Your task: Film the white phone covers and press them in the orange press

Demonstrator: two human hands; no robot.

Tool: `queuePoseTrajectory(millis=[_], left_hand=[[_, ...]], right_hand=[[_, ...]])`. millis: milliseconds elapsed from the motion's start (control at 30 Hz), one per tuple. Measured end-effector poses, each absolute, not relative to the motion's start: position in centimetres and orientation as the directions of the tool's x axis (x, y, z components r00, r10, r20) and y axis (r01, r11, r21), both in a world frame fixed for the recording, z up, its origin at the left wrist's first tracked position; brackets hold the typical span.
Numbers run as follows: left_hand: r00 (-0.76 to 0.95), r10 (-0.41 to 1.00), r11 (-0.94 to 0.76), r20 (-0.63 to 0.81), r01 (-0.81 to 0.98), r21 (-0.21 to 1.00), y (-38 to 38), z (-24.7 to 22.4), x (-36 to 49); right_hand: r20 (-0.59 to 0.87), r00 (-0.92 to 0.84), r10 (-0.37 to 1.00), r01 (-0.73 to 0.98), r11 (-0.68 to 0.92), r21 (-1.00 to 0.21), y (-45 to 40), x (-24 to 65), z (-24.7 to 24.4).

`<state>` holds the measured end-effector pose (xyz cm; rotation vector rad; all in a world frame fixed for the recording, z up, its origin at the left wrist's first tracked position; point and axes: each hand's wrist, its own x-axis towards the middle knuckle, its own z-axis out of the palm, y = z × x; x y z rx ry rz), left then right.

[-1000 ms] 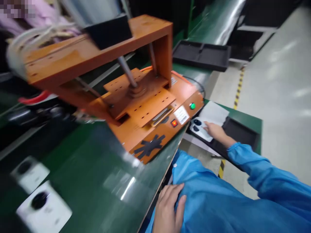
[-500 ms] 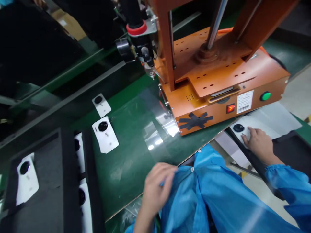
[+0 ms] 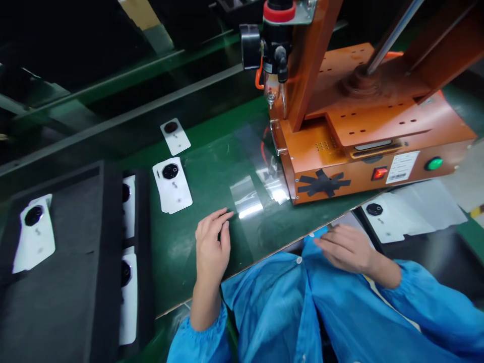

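Observation:
My left hand (image 3: pixel 212 241) hovers over the green table mat (image 3: pixel 189 272) near the front edge, fingers stretched and thumb apart, holding nothing. Close to its fingertips lies a clear plastic film (image 3: pixel 246 197). My right hand (image 3: pixel 346 248) is over my blue smock at the table edge, its fingers loosely extended around nothing. To its right, a white phone back cover (image 3: pixel 386 221) with a round dark camera ring rests on a black tray, beside a translucent sheet. Up and left of my left hand are another white phone back cover (image 3: pixel 176 189) and a smaller one (image 3: pixel 177 142) behind it.
An orange press machine (image 3: pixel 378 171) with a red switch and a green button stands at the right. A pressure regulator (image 3: pixel 270 60) is mounted on its left side. Black foam trays (image 3: pixel 75 302) at the left hold several white phone back covers (image 3: pixel 36 242).
My right hand has let go of the phone back cover at the right and come back toward my body. My left hand has moved forward and left over the mat. The view has shifted.

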<state>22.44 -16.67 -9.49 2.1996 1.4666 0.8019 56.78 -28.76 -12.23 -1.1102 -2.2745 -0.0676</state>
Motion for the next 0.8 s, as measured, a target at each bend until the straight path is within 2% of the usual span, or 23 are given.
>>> queuePoseTrajectory(millis=[67, 167, 233, 367, 567, 667, 800], left_hand=[[0.283, 0.928, -0.373, 0.243, 0.718, 0.588, -17.1, -10.0, 22.4], [0.273, 0.93, -0.367, 0.245, 0.726, 0.582, -18.0, -10.6, 22.2], [0.264, 0.93, -0.365, 0.254, 0.734, 0.573, -18.5, -10.9, 22.1], [0.219, 0.936, -0.342, 0.274, 0.743, 0.575, -18.3, -10.8, 21.6], [0.194, 0.942, -0.325, 0.273, 0.73, 0.601, -16.9, -10.5, 21.9], [0.258, 0.93, -0.366, 0.261, 0.71, 0.602, -17.2, -10.5, 22.5], [0.345, 0.896, -0.445, 0.281, 0.711, 0.544, -17.7, -10.8, 23.2]], right_hand=[[0.53, -0.486, 0.695, 0.691, 0.677, -0.255, -26.0, 53.1, -10.7], [0.538, -0.368, 0.758, 0.677, 0.615, -0.404, -22.2, 48.9, -10.2], [0.535, -0.338, 0.774, 0.658, 0.601, -0.453, -20.5, 47.4, -10.6], [0.476, -0.402, 0.782, 0.67, 0.605, -0.429, -19.6, 46.8, -11.3], [0.29, -0.59, 0.753, 0.702, 0.656, -0.276, -19.9, 46.9, -10.7], [0.326, -0.548, 0.77, 0.704, 0.635, -0.317, -19.9, 46.9, -10.9], [0.354, -0.477, 0.804, 0.704, 0.591, -0.394, -19.9, 47.1, -11.3]])
